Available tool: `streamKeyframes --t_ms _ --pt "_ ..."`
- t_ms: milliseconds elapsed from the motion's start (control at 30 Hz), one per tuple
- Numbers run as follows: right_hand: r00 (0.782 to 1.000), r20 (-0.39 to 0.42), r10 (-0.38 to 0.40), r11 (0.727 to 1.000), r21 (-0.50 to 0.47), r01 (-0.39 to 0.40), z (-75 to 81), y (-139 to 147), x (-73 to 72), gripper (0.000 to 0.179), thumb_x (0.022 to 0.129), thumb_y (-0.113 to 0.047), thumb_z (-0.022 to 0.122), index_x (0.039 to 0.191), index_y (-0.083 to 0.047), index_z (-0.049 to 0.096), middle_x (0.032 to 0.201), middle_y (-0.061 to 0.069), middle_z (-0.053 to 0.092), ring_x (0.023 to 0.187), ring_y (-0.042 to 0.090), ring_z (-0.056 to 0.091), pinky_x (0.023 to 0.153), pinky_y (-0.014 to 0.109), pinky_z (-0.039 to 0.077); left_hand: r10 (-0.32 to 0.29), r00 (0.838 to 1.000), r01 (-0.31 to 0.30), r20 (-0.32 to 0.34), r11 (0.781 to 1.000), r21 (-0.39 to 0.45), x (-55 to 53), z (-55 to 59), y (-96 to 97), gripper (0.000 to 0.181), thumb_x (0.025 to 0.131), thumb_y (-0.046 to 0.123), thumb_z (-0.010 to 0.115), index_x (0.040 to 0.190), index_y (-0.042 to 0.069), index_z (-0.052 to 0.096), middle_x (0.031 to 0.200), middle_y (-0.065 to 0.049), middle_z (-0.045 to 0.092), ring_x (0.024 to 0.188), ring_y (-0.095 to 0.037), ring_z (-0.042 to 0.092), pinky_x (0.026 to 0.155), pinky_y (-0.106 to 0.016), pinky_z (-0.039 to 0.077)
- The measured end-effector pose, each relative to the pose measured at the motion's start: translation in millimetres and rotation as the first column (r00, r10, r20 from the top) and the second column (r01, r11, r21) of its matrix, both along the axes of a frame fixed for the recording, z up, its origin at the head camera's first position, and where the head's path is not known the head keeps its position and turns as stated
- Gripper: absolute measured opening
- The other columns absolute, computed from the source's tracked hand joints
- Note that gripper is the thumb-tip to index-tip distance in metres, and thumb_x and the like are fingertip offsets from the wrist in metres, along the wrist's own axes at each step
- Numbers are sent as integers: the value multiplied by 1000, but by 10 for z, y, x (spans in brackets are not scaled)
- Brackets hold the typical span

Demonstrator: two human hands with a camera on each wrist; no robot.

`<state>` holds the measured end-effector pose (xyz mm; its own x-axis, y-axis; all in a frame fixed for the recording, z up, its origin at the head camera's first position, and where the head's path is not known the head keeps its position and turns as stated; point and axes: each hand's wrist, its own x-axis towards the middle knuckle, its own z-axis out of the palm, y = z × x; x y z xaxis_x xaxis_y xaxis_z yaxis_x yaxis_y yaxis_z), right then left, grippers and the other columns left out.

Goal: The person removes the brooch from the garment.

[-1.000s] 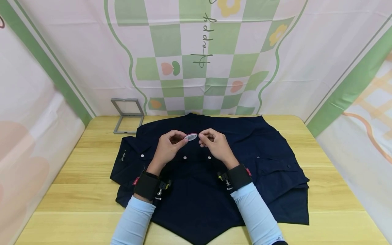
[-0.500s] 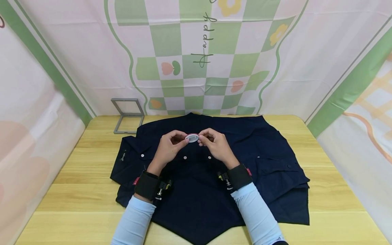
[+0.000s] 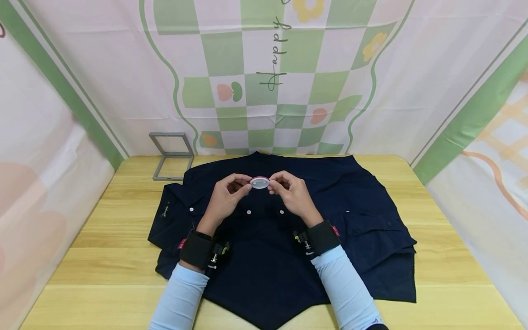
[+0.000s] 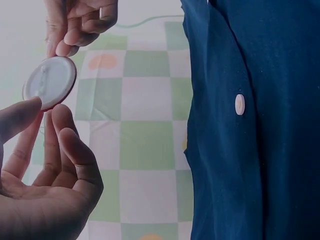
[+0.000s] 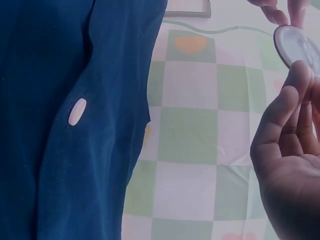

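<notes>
A round pin badge (image 3: pixel 260 183) with a red rim is held above the shirt, its silvery back and pin facing me. My left hand (image 3: pixel 224 200) pinches its left edge between thumb and fingers. At the opposite edge, the right hand (image 3: pixel 294 196) grips it with thumb and forefinger. In the left wrist view the badge (image 4: pixel 50 82) shows a pin bar across its back. The right wrist view catches only part of the badge (image 5: pixel 297 47). Beneath both hands a dark navy shirt (image 3: pixel 260 261) with white buttons lies spread out.
A grey double frame (image 3: pixel 173 156) stands at the table's back left, beside the shirt. Light wood tabletop (image 3: pixel 90 256) shows around the garment. A patterned cloth (image 3: pixel 264 82) hangs behind the table, with more cloth at both sides.
The right hand, first apart from the badge, has come to its right edge and now holds it too. The badge has turned so its back faces me more squarely.
</notes>
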<state>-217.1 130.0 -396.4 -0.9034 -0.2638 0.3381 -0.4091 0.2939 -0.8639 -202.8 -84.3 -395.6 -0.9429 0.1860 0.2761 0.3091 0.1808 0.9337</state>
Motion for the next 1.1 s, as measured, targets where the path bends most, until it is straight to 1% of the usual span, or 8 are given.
streamKeyframes --t_ms 100,133,267,467,667,733,900,1100 --pt "1000 15 3 1000 2 -3 10 -7 -3 17 98 -12 58 106 1 65 89 18 69 74 3 65 74 39 58 1 1000 -1 -9 1000 -16 -7 -10 3 19 94 12 66 111 3 68 101 -16 66 81 -15 60 67 -21 46" --pt "1000 24 1 1000 -1 -1 18 -11 -2 17 98 -11 58 107 2 65 90 19 69 74 4 65 76 43 57 2 1000 -3 -11 1000 -18 -10 -10 5 19 94 12 66 111 3 68 100 -17 66 81 -16 60 67 -21 46" --pt "998 61 -1 1000 -20 2 38 -22 0 20 99 -13 58 110 2 64 93 21 68 75 4 65 79 45 57 7 1000 -8 -17 1000 -22 -21 -2 3 19 94 13 67 110 2 68 99 -18 66 82 -22 62 65 -21 45" --pt "991 129 -26 1000 -14 28 49 -28 6 28 103 -23 52 106 3 64 91 18 69 73 2 65 76 32 58 43 997 -45 -61 999 -22 -21 -4 -9 17 93 10 67 107 2 69 96 -18 67 79 -20 63 67 -20 49" --pt "984 175 14 1000 -1 -14 39 -30 14 35 105 -27 47 99 3 64 85 15 68 71 6 66 73 37 58 81 984 -90 -157 995 -50 -8 -6 10 15 92 8 69 105 2 71 97 -15 66 81 -20 65 71 -21 53" --pt "983 181 20 1000 -2 -20 30 -28 10 38 105 -27 46 99 5 64 84 13 68 70 6 66 72 34 58 85 981 -97 -174 993 -64 -9 -10 21 14 92 9 69 104 2 71 97 -14 65 82 -22 66 71 -21 54" --pt "980 195 25 1000 -5 -25 20 -25 3 42 106 -29 44 97 6 64 81 11 68 69 7 66 69 25 56 78 978 -96 -193 992 -87 -5 -30 42 13 92 8 69 104 3 72 97 -13 65 83 -25 67 72 -22 55" --pt "978 208 30 1000 -14 -28 29 -33 1 45 106 -32 45 93 7 64 79 11 69 67 9 66 68 24 56 46 973 -75 -226 990 -121 0 -51 51 12 90 8 71 101 4 74 96 -13 65 81 -23 67 71 -23 56"
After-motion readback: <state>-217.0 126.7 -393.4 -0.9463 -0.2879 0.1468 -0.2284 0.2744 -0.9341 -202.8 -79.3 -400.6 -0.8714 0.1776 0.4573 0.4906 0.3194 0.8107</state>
